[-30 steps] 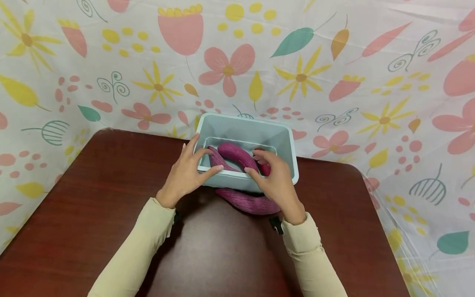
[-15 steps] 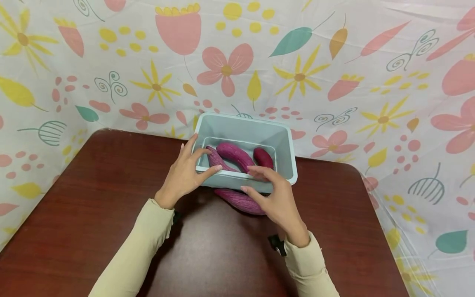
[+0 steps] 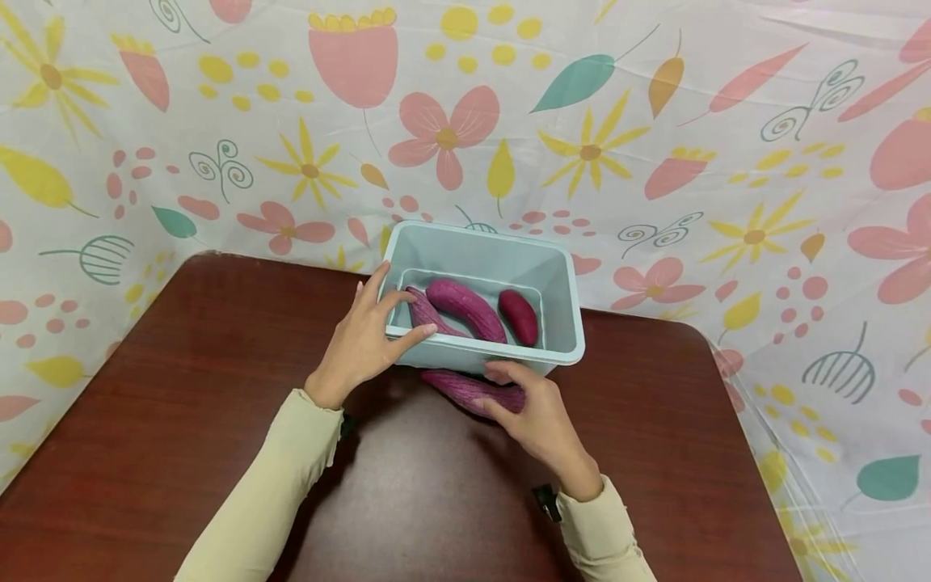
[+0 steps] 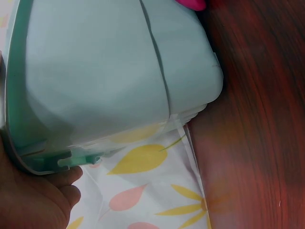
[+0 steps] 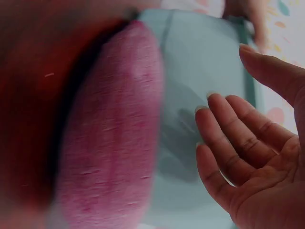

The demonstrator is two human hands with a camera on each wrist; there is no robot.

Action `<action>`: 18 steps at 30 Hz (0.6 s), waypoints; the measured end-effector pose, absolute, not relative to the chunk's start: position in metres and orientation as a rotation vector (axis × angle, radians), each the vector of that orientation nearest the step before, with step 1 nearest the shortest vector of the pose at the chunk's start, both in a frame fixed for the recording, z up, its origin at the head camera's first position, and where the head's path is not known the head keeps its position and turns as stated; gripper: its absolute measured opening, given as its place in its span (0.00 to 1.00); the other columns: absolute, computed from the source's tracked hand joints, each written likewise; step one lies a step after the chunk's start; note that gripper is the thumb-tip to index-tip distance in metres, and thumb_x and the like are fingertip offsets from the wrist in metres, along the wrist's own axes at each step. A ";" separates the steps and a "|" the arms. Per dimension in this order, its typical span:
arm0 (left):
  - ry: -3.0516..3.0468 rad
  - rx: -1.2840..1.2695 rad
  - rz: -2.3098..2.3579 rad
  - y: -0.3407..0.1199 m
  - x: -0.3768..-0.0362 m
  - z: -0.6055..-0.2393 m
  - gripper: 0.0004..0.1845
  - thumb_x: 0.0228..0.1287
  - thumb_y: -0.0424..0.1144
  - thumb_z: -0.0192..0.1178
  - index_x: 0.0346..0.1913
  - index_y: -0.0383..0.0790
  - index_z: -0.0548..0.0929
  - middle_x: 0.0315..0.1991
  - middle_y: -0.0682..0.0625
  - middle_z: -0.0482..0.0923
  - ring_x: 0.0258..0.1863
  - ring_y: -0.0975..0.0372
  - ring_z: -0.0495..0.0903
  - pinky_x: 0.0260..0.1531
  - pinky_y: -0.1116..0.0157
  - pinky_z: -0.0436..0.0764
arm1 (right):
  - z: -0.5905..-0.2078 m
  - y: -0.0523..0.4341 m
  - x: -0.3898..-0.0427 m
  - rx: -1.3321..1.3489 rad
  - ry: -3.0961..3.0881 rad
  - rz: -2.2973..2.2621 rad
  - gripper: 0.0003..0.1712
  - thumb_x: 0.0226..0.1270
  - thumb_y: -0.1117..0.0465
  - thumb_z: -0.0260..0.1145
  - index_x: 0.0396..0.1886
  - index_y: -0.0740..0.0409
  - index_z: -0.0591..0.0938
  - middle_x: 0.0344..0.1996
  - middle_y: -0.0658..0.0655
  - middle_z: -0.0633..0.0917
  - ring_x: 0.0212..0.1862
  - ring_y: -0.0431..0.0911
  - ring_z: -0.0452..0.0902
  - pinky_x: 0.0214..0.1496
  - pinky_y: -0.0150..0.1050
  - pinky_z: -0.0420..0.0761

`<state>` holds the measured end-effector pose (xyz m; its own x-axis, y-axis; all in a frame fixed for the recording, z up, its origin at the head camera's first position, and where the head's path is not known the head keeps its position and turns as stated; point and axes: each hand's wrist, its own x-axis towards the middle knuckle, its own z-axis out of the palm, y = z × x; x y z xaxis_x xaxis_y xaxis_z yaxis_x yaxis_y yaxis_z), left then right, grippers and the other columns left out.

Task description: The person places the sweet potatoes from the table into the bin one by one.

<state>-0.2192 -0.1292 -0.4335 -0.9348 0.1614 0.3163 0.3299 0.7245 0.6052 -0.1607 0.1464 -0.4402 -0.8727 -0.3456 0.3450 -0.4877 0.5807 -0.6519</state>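
Observation:
A light blue plastic bin (image 3: pixel 480 354) stands at the back of the table, with three purple-red sweet potatoes inside: a ridged one (image 3: pixel 429 311) at left, a long curved one (image 3: pixel 465 305) in the middle, a short dark one (image 3: pixel 519 318) at right. My left hand (image 3: pixel 361 343) holds the bin's front left corner, thumb along the front rim; in the left wrist view its fingers lie under the rim. Another ridged sweet potato (image 3: pixel 469 391) lies on the table before the bin. Over its right end hovers my right hand (image 3: pixel 534 416), fingers parted; the right wrist view shows the hand apart from it.
The dark reddish wooden table (image 3: pixel 407 501) spreads around the bin. Right behind it hangs a white cloth (image 3: pixel 451 194) printed with flowers and leaves. A small black device (image 3: pixel 545 501) sits at the right cuff.
My right hand has come out of the bin, over its front rim, and down to the sweet potato on the table. The dark sweet potato now shows fully. My left hand stays on the bin.

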 end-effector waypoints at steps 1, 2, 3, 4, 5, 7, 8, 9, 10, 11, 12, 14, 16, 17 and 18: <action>-2.687 -0.389 -1.010 -0.129 -0.219 -0.434 0.31 0.62 0.68 0.62 0.57 0.49 0.81 0.83 0.45 0.46 0.80 0.40 0.50 0.74 0.40 0.64 | -0.443 0.147 -0.161 0.695 -2.643 1.152 0.26 0.53 0.61 0.81 0.53 0.60 0.84 0.41 0.58 0.90 0.48 0.49 0.86 0.53 0.50 0.83; -2.684 -0.391 -1.010 -0.130 -0.219 -0.434 0.31 0.62 0.68 0.63 0.57 0.49 0.81 0.82 0.45 0.47 0.81 0.41 0.51 0.75 0.40 0.62 | -0.447 0.148 -0.162 0.690 -2.658 1.125 0.26 0.53 0.61 0.81 0.53 0.60 0.85 0.41 0.58 0.89 0.47 0.49 0.86 0.53 0.50 0.83; -2.683 -0.392 -1.009 -0.130 -0.220 -0.435 0.31 0.62 0.68 0.63 0.57 0.49 0.81 0.82 0.45 0.47 0.81 0.41 0.51 0.76 0.40 0.61 | -0.450 0.148 -0.163 0.685 -2.672 1.089 0.26 0.54 0.60 0.81 0.53 0.60 0.85 0.41 0.58 0.90 0.47 0.49 0.86 0.52 0.49 0.84; -2.682 -0.393 -1.012 -0.130 -0.220 -0.435 0.31 0.62 0.68 0.63 0.57 0.48 0.81 0.82 0.45 0.47 0.81 0.42 0.51 0.77 0.41 0.59 | -0.453 0.149 -0.163 0.678 -2.689 1.060 0.26 0.54 0.59 0.81 0.52 0.60 0.85 0.41 0.57 0.89 0.47 0.49 0.86 0.52 0.49 0.84; -2.680 -0.397 -1.015 -0.130 -0.220 -0.436 0.32 0.62 0.68 0.63 0.57 0.48 0.81 0.82 0.45 0.46 0.81 0.43 0.51 0.77 0.41 0.58 | -0.455 0.150 -0.164 0.671 -2.703 1.022 0.26 0.54 0.58 0.81 0.52 0.60 0.85 0.41 0.57 0.89 0.47 0.49 0.86 0.52 0.48 0.84; -2.679 -0.397 -1.021 -0.129 -0.219 -0.436 0.32 0.62 0.68 0.62 0.57 0.48 0.81 0.83 0.45 0.46 0.81 0.43 0.51 0.77 0.41 0.60 | -0.460 0.151 -0.165 0.661 -2.719 0.939 0.26 0.54 0.57 0.81 0.52 0.59 0.85 0.41 0.56 0.90 0.47 0.48 0.86 0.51 0.48 0.84; -2.678 -0.397 -1.023 -0.129 -0.219 -0.437 0.32 0.62 0.68 0.62 0.57 0.48 0.81 0.83 0.45 0.46 0.81 0.43 0.51 0.76 0.41 0.60 | -0.462 0.151 -0.165 0.655 -2.724 0.905 0.26 0.54 0.56 0.81 0.52 0.59 0.85 0.41 0.56 0.90 0.46 0.48 0.86 0.51 0.47 0.85; -2.677 -0.397 -1.025 -0.129 -0.219 -0.437 0.32 0.62 0.68 0.62 0.57 0.47 0.81 0.83 0.45 0.46 0.81 0.43 0.50 0.76 0.41 0.61 | -0.464 0.152 -0.166 0.650 -2.728 0.880 0.26 0.53 0.56 0.81 0.51 0.58 0.85 0.40 0.56 0.90 0.46 0.48 0.86 0.50 0.47 0.85; -2.675 -0.398 -1.027 -0.129 -0.219 -0.437 0.32 0.62 0.68 0.62 0.57 0.48 0.81 0.83 0.45 0.46 0.81 0.43 0.51 0.76 0.41 0.61 | -0.465 0.152 -0.166 0.642 -2.733 0.865 0.26 0.53 0.55 0.81 0.51 0.58 0.85 0.40 0.56 0.90 0.46 0.48 0.86 0.51 0.48 0.84; -2.672 -0.398 -1.027 -0.129 -0.219 -0.437 0.32 0.61 0.68 0.63 0.57 0.48 0.81 0.82 0.45 0.47 0.81 0.43 0.51 0.76 0.41 0.60 | -0.466 0.152 -0.166 0.637 -2.736 0.849 0.26 0.53 0.55 0.81 0.51 0.58 0.86 0.40 0.56 0.90 0.46 0.48 0.86 0.51 0.48 0.84; -2.669 -0.398 -1.026 -0.129 -0.219 -0.437 0.31 0.61 0.68 0.63 0.57 0.48 0.81 0.82 0.45 0.47 0.81 0.44 0.51 0.77 0.42 0.60 | -0.467 0.152 -0.167 0.634 -2.739 0.832 0.26 0.52 0.55 0.82 0.51 0.58 0.86 0.40 0.56 0.90 0.47 0.49 0.86 0.51 0.49 0.83; -2.664 -0.398 -1.026 -0.129 -0.219 -0.437 0.30 0.61 0.67 0.63 0.56 0.49 0.81 0.82 0.45 0.47 0.81 0.45 0.52 0.78 0.43 0.56 | -0.469 0.151 -0.167 0.630 -2.750 0.795 0.27 0.51 0.55 0.82 0.51 0.57 0.86 0.42 0.56 0.90 0.48 0.51 0.86 0.53 0.51 0.81; -2.662 -0.397 -1.022 -0.129 -0.220 -0.437 0.30 0.61 0.67 0.63 0.56 0.50 0.81 0.82 0.45 0.47 0.81 0.45 0.52 0.79 0.43 0.56 | -0.471 0.150 -0.167 0.628 -2.770 0.749 0.29 0.48 0.54 0.83 0.50 0.57 0.86 0.43 0.56 0.90 0.50 0.53 0.85 0.53 0.53 0.78; -2.662 -0.396 -1.021 -0.129 -0.220 -0.436 0.29 0.61 0.67 0.63 0.56 0.50 0.81 0.82 0.45 0.47 0.81 0.45 0.52 0.79 0.44 0.55 | -0.472 0.150 -0.167 0.628 -2.783 0.731 0.29 0.47 0.54 0.84 0.50 0.57 0.86 0.44 0.56 0.90 0.50 0.54 0.84 0.53 0.54 0.76; -2.663 -0.396 -1.018 -0.129 -0.220 -0.436 0.29 0.61 0.67 0.63 0.56 0.50 0.81 0.82 0.45 0.47 0.81 0.45 0.52 0.79 0.44 0.55 | -0.472 0.149 -0.167 0.628 -2.798 0.710 0.30 0.46 0.54 0.84 0.51 0.57 0.86 0.45 0.56 0.90 0.51 0.55 0.84 0.54 0.54 0.75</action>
<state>-0.2203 -0.1292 -0.4362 -0.9284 0.1578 0.3363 0.3420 0.7170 0.6075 -0.1673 0.1491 -0.4719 -0.8929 -0.3544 0.2778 -0.4439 0.7960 -0.4115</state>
